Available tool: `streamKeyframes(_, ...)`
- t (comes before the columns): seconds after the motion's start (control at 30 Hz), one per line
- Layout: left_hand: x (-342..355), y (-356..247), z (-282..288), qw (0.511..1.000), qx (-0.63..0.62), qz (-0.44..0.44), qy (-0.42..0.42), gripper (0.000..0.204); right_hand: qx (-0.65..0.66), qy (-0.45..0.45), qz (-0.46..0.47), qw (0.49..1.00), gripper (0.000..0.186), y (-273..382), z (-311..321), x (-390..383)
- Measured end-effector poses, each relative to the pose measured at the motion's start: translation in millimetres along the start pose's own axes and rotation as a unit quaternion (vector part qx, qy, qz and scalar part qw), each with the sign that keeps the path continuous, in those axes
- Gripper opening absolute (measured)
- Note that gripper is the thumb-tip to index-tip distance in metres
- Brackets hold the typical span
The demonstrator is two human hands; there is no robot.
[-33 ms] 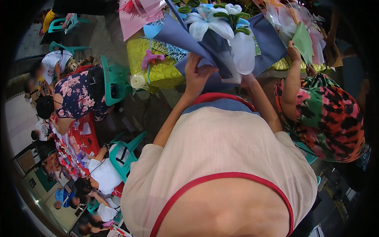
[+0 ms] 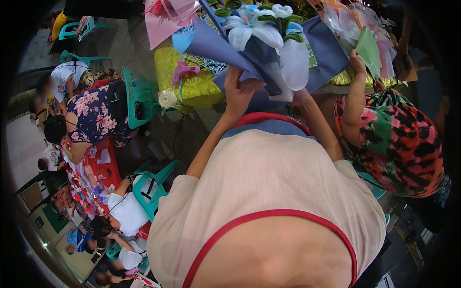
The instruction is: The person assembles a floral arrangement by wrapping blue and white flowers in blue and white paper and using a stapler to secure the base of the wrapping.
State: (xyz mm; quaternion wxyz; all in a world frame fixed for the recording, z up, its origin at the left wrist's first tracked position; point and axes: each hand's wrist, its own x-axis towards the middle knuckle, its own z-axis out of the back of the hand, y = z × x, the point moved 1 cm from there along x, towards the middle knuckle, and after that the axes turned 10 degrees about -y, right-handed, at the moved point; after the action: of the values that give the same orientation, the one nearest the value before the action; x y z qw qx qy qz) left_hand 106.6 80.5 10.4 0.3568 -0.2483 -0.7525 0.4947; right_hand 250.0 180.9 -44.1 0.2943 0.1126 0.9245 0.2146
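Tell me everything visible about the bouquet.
The bouquet has a white, fuzzy-looking lily, a smaller white bloom and curled green pieces, wrapped in paper-like slate-blue sheets plus a translucent white panel. Its blooms point away from you. Your left hand holds the sheets' lower left; your right hand, partly hidden, is at its base.

Craft workshop: glue gun, wrapped flowers, people at red table.

Soft light, bowed edges, black corners
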Motion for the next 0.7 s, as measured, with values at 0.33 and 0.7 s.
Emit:
streamKeyframes(0.33,1.8,-24.9,29.1,0.998,-0.018,0.059,0.030,0.066,0.022,-0.034,0.001,0.999,0.062,-12.4,-39.5,-4.3)
streamKeyframes(0.7,-8.3,-24.7,31.0,0.992,-0.118,0.020,-0.050,0.055,-0.039,0.009,0.083,0.996,0.048,-22.0,-45.4,2.1)
